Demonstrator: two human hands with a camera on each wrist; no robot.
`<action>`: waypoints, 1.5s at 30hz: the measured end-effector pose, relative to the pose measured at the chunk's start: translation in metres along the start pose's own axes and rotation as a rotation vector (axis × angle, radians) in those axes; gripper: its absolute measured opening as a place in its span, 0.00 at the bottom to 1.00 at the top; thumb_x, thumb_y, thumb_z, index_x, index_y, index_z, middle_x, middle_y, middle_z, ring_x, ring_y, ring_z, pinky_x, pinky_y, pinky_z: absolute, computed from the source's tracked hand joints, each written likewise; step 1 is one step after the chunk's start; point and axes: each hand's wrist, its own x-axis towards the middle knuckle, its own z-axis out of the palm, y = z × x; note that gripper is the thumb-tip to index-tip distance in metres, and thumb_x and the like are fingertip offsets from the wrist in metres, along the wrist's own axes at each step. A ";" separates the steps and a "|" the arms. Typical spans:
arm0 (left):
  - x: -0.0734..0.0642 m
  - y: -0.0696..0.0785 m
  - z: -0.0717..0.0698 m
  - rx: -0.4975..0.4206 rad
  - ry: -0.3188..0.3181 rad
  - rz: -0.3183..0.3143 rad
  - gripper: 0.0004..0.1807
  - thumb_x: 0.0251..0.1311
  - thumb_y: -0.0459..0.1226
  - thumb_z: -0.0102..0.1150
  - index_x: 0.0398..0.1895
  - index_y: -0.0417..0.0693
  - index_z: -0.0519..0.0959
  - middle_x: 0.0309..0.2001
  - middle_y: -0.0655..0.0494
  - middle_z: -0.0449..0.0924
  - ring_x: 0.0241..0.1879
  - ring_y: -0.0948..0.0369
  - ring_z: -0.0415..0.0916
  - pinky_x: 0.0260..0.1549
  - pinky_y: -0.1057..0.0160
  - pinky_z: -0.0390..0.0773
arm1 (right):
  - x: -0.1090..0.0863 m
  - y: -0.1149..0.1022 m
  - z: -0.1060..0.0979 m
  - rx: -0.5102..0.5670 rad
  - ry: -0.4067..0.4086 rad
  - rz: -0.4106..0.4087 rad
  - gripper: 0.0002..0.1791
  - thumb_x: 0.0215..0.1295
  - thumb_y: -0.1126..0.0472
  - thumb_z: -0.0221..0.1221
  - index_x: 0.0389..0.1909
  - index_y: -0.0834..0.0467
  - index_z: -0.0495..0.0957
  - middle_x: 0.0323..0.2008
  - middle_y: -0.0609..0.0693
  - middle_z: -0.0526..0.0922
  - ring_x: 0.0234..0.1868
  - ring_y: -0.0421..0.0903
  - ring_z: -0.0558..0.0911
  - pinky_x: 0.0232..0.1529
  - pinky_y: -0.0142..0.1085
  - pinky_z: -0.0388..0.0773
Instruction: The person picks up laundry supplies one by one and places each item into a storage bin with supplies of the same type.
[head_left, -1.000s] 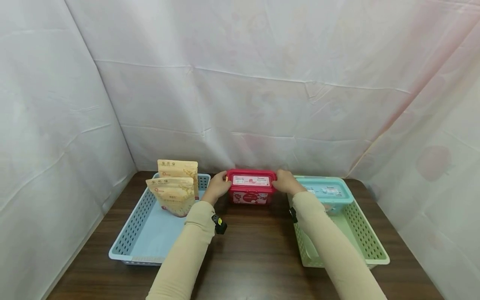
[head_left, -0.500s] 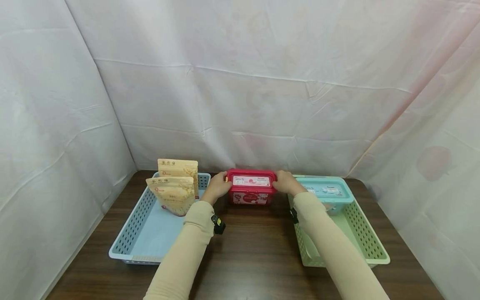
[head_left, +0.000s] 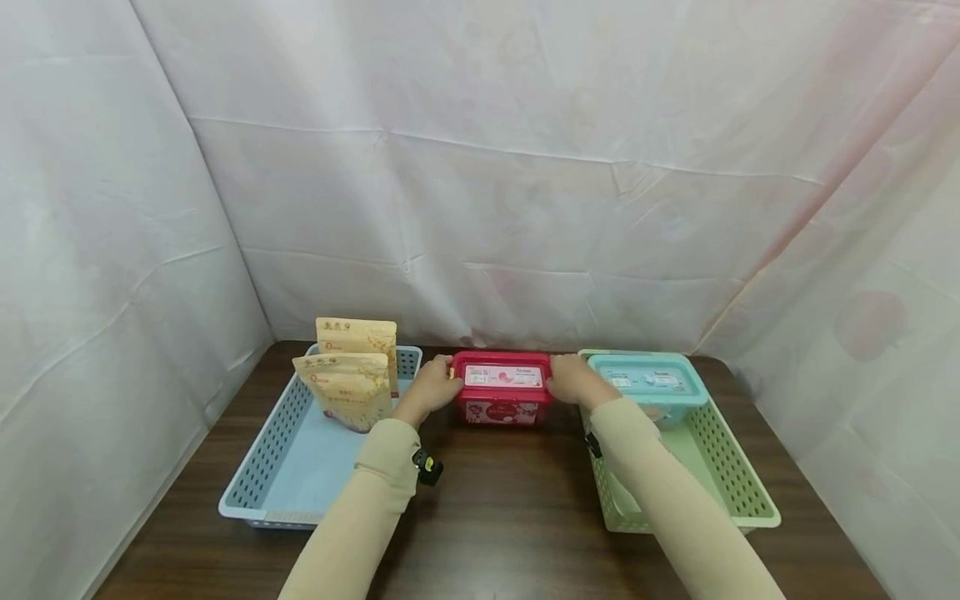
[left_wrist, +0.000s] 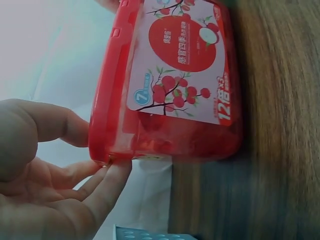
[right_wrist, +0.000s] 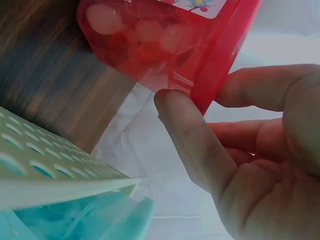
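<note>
A red lidded plastic box of laundry pods [head_left: 501,377] is at the table's far edge, between the two baskets. My left hand [head_left: 429,390] grips the left end of its lid, the thumb and fingers pinching the rim in the left wrist view. At the opposite end my right hand [head_left: 579,381] pinches the lid's rim. The right wrist view shows pale and red pods through the clear red wall of the box [right_wrist: 145,42]. Whether its base touches the table, I cannot tell.
To the left, a light blue basket [head_left: 258,475] holds two upright yellow pouches [head_left: 348,390]. On the right is a green basket [head_left: 731,467] with a turquoise lidded box [head_left: 651,379] at its far end. A white curtain [head_left: 487,167] hangs behind the brown table [head_left: 502,508].
Over the last half second, the red box of laundry pods has come a little toward me, with both hands gripping it. The baskets and their contents have not moved.
</note>
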 end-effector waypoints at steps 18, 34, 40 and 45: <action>-0.044 -0.001 -0.011 -0.085 -0.153 0.019 0.24 0.63 0.27 0.58 0.61 0.27 0.66 0.47 0.41 0.79 0.43 0.55 0.80 0.43 0.54 0.83 | -0.054 -0.012 -0.005 0.022 -0.116 -0.073 0.19 0.66 0.67 0.59 0.49 0.77 0.69 0.26 0.55 0.73 0.27 0.49 0.75 0.33 0.44 0.78; -0.078 -0.004 -0.010 -0.069 -0.149 0.070 0.24 0.60 0.26 0.61 0.58 0.26 0.67 0.44 0.42 0.80 0.44 0.53 0.80 0.41 0.53 0.84 | -0.090 -0.021 -0.001 0.047 -0.131 -0.113 0.17 0.68 0.67 0.59 0.48 0.76 0.69 0.24 0.53 0.71 0.25 0.47 0.72 0.30 0.43 0.75; -0.082 -0.004 -0.010 -0.081 -0.156 0.081 0.24 0.60 0.26 0.61 0.57 0.26 0.67 0.42 0.43 0.79 0.41 0.54 0.80 0.39 0.54 0.84 | -0.096 -0.023 0.001 0.048 -0.111 -0.101 0.19 0.67 0.67 0.60 0.49 0.77 0.69 0.25 0.53 0.71 0.25 0.47 0.73 0.30 0.43 0.76; -0.082 -0.003 -0.010 -0.080 -0.166 0.087 0.24 0.60 0.26 0.61 0.58 0.26 0.66 0.42 0.43 0.79 0.40 0.55 0.79 0.38 0.55 0.84 | -0.098 -0.022 0.001 0.064 -0.111 -0.101 0.20 0.68 0.67 0.58 0.51 0.78 0.67 0.24 0.53 0.71 0.24 0.46 0.73 0.28 0.42 0.76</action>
